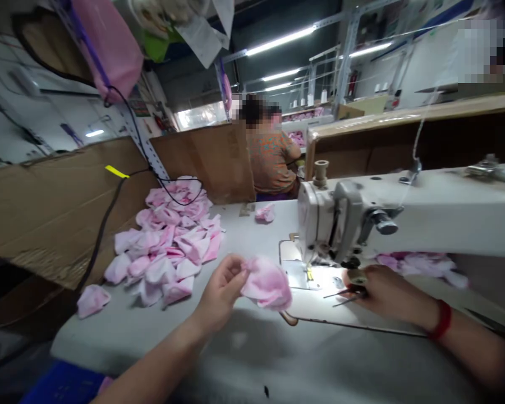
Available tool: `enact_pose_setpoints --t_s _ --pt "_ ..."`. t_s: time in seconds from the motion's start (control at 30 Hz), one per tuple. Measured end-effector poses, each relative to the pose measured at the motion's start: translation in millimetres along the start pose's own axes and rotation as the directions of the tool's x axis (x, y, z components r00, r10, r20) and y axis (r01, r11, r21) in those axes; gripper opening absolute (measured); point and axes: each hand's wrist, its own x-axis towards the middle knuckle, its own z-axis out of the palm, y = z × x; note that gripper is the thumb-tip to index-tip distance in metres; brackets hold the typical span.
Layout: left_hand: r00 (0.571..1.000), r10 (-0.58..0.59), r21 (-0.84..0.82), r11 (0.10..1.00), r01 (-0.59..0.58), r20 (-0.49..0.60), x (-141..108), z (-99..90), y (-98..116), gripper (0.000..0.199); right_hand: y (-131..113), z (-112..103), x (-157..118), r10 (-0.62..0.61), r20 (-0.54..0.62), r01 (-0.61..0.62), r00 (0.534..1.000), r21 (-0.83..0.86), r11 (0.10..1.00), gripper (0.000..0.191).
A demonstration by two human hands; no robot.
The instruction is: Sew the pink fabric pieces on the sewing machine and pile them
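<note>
My left hand [225,289] pinches the edge of a small pink fabric piece [268,283], which hangs just left of the needle plate [294,274]. In my right hand [381,292] is a pair of thread snips [348,293], blades pointing left over the lit bed of the sewing machine [320,219]. The fingers of that hand are partly hidden behind a round part by the machine head. On the table to the left lies a heap of similar pink pieces [168,247]. One loose pink piece [265,212] rests behind the machine bed.
Cardboard panels [202,160] border the table's back and left. A black cable [105,224] hangs down by the heap. More pink fabric [425,266] lies under the machine arm. A co-worker [273,157] sits beyond the panel. A blue bin [63,384] stands below the left edge.
</note>
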Motion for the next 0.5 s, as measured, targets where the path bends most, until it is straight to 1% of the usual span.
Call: enact_pose_setpoints --t_s 0.03,0.1,0.2,0.27,0.37,0.43,0.5 --pt "0.999 -0.048 -0.111 0.993 0.047 -0.01 -5.8 -0.8 2.7 0.019 0.5 2.2 0.3 0.005 0.002 -0.005 1.0 0.034 0.999 0.021" --pt "0.993 -0.12 -0.247 0.962 0.112 -0.017 -15.7 -0.5 7.6 0.022 3.5 6.5 1.5 0.024 0.017 -0.025 1.0 0.092 0.995 0.024" --pt "0.983 -0.183 -0.338 0.926 0.166 -0.019 -22.0 -0.2 11.6 0.024 10.4 10.9 3.9 0.033 0.036 -0.037 0.999 0.115 0.993 0.017" --pt "0.981 -0.192 -0.355 0.919 0.169 -0.031 -17.3 -1.3 9.8 0.022 13.7 12.3 5.1 0.037 0.029 -0.039 0.999 0.099 0.994 0.015" --pt "0.991 -0.129 -0.294 0.949 0.11 -0.045 5.1 -1.7 1.2 0.021 15.8 14.5 6.2 0.039 0.017 -0.041 0.999 0.081 0.996 0.019" --pt "0.996 -0.072 -0.24 0.969 0.058 -0.052 27.8 -0.4 -4.7 0.023 16.8 17.2 5.9 0.033 0.012 -0.034 0.999 0.07 0.997 0.021" --pt "0.998 -0.024 -0.205 0.979 0.011 -0.06 52.7 1.0 -8.7 0.026 19.1 21.1 4.4 0.081 -0.039 -0.081 0.996 0.014 0.997 0.021"
